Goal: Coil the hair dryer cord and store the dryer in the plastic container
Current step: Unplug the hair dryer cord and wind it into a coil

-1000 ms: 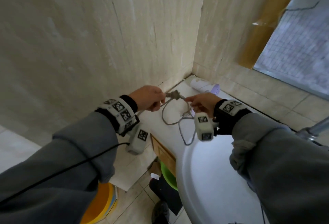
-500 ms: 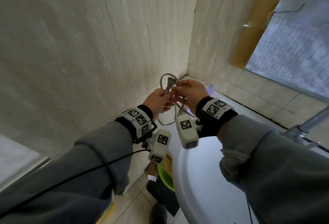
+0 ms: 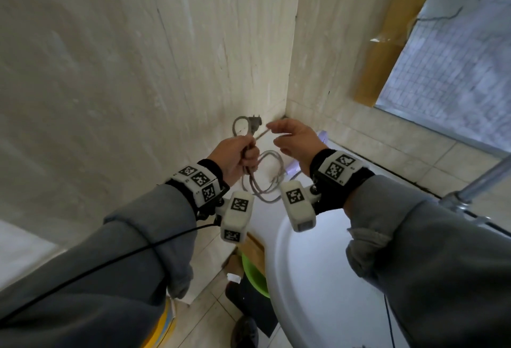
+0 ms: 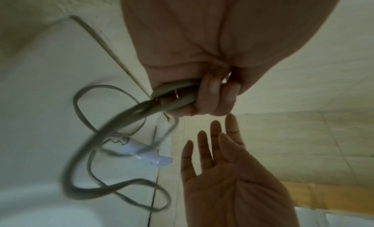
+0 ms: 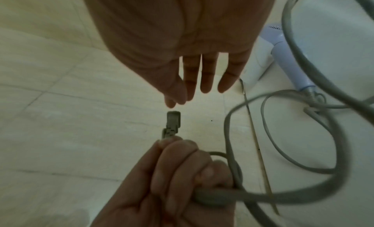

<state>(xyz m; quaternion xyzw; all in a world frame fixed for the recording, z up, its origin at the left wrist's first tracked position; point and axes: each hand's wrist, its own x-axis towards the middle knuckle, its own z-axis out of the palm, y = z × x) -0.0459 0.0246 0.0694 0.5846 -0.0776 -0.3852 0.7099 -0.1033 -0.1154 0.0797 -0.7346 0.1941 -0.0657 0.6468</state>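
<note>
**Cord gathered in one fist, dryer not yet stored**

A tiled corner is formed by two pale stone-look walls (image 3: 193, 57), with a window (image 3: 453, 65) at 2 o'clock. Below the arms, the white basin (image 3: 318, 278) is seen at 5 o'clock, set into a pale counter (image 3: 265, 143) that runs back to the corner.

The hair dryer (image 5: 283, 57), lilac and white, lies on the counter beyond the hands, at 1 o'clock in the right wrist view; no plastic container can be made out. It is judged to be left resting there so that both hands are free for winding.

The cord (image 3: 265, 181) is bunched in several grey loops that hang beneath the left hand (image 3: 235, 156), whose fingers are curled tightly round the gathered strands, presumably so the coil is kept from springing apart. The plug (image 3: 255, 122) stands up above that fist at 12 o'clock.

The right hand (image 3: 296, 143) is held just beside the plug, fingers straight and slightly spread, with nothing gripped. It seems placed to take the next length or the plug end.
</note>
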